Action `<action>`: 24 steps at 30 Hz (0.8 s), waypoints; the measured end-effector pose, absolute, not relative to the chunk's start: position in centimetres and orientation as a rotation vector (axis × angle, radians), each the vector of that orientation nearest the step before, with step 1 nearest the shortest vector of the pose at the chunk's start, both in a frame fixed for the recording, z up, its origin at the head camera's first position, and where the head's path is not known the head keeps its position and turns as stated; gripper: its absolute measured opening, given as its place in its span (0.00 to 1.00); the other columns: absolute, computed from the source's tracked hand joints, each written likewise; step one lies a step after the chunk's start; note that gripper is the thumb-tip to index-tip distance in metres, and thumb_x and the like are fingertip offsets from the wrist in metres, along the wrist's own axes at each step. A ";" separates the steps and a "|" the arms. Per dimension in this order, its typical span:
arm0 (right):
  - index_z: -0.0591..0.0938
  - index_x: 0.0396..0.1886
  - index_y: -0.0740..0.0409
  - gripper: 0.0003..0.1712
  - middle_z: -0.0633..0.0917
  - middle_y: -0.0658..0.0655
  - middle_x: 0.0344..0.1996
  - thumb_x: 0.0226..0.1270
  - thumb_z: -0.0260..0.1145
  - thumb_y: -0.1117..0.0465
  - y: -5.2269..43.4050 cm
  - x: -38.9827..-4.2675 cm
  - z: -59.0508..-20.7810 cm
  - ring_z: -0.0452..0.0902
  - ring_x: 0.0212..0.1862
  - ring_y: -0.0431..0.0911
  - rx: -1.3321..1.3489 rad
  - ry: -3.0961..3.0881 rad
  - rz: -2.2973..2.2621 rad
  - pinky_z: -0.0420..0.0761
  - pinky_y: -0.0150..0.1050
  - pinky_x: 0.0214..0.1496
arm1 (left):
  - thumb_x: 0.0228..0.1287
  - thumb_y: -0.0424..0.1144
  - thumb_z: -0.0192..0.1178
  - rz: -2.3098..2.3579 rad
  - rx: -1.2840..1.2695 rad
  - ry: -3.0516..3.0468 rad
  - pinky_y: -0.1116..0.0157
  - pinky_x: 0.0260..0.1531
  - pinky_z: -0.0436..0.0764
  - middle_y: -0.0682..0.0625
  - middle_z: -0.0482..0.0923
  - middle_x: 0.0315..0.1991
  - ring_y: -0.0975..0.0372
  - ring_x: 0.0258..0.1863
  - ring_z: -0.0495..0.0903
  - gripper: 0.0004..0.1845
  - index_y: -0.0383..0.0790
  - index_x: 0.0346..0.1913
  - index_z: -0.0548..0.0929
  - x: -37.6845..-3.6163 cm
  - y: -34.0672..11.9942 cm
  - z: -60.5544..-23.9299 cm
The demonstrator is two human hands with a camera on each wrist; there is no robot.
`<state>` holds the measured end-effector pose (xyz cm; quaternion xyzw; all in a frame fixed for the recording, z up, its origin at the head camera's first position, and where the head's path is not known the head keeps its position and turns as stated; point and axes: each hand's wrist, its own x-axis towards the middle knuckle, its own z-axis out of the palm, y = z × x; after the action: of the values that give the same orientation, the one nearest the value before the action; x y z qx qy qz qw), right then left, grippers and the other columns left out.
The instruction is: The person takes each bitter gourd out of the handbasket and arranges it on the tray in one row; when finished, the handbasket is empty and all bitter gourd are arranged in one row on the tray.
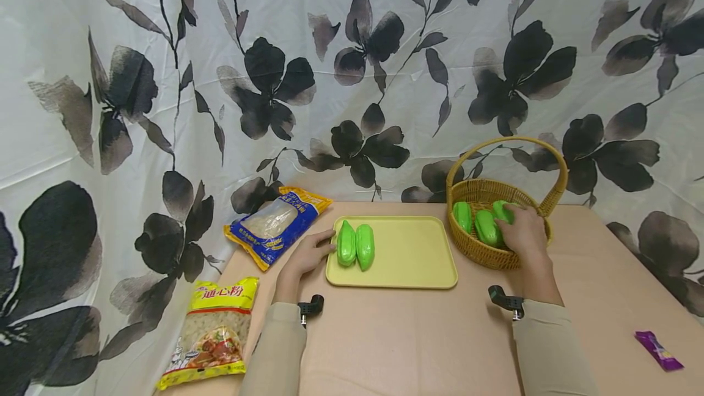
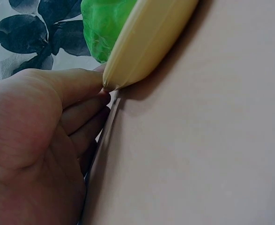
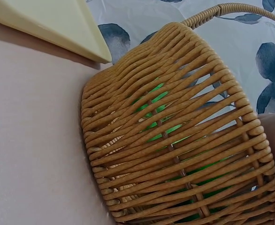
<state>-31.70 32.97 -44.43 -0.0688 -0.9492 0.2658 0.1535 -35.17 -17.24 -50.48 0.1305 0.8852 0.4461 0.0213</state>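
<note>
My left hand (image 1: 312, 252) is at the left edge of a pale yellow tray (image 1: 412, 255). In the left wrist view, the thumb and fingers pinch the tray's rim (image 2: 142, 51). Two glossy green oblong packets (image 1: 346, 243) lie side by side on the tray's left part; one shows a crinkled, see-through wrapper (image 2: 102, 28). My right hand (image 1: 522, 231) reaches into a wicker basket (image 1: 478, 252) and grips a green packet (image 1: 502, 209) at its right side. More green packets (image 1: 487, 228) lie in the basket. The basket wall hides the right fingertips in the right wrist view.
A blue and yellow bag (image 1: 277, 225) lies left of the tray, with a yellow pasta bag (image 1: 214, 332) nearer the front. A small purple packet (image 1: 659, 351) lies at the far right. The basket's tall handle (image 1: 508, 139) arches upward. A flowered cloth (image 1: 308, 157) hangs behind the table.
</note>
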 end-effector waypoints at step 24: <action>0.69 0.67 0.62 0.29 0.66 0.74 0.64 0.69 0.59 0.58 33.1 -31.9 -44.2 0.61 0.62 0.73 -0.112 -2.945 0.705 0.68 0.71 0.53 | 0.69 0.42 0.58 1.388 0.377 2.727 0.55 0.70 0.60 0.53 0.70 0.66 0.57 0.70 0.61 0.25 0.45 0.67 0.72 -35.0 -17.2 -50.2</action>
<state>-31.88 33.05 -44.19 -0.0369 -0.9704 0.2322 0.0556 -35.05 -17.17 -50.21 0.1223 0.8841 0.4501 0.0294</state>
